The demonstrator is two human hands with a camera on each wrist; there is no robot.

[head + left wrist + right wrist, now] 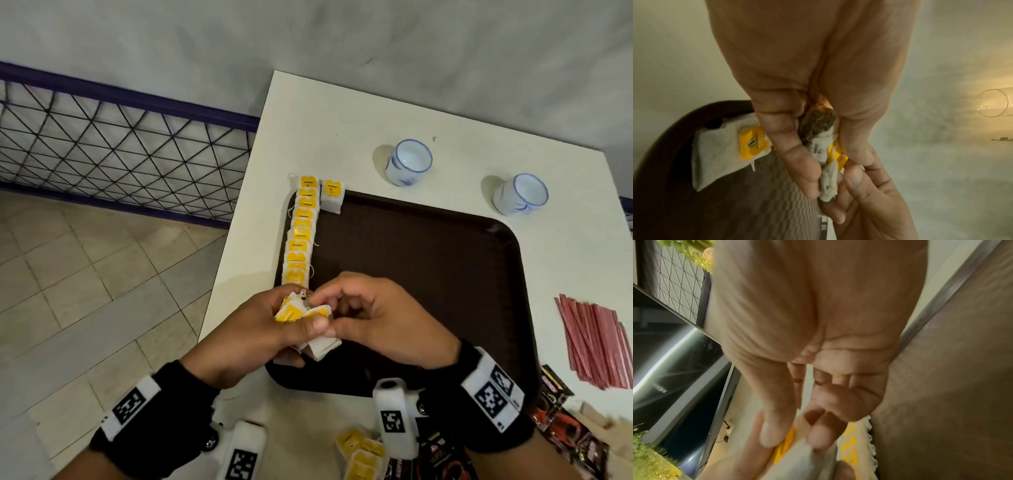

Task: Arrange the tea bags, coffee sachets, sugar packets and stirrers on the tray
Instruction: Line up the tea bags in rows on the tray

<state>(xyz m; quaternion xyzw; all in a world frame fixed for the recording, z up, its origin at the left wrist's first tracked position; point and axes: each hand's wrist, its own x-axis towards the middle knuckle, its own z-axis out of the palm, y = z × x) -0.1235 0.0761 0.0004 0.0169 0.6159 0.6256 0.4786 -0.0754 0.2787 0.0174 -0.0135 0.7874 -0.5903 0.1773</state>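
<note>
A dark brown tray (428, 274) lies on the white table. A row of white tea bags with yellow tags (301, 233) runs down the tray's left edge, and one more tea bag (331, 196) lies beside the top of the row. My left hand (260, 329) grips a small bunch of tea bags (308, 322) over the tray's near-left corner. My right hand (373, 315) pinches one bag of that bunch between thumb and fingertips (818, 434). The left wrist view has the bunch (824, 146) squeezed in my left fingers (795, 146) above the tray (674, 211).
Two white-and-blue cups (409, 162) (522, 193) stand behind the tray. Red stirrers (596, 342) lie in a pile at the right. Loose tea bags (359, 452) and dark coffee sachets (565, 428) sit at the table's near edge. A railing (120, 147) and tiled floor lie to the left.
</note>
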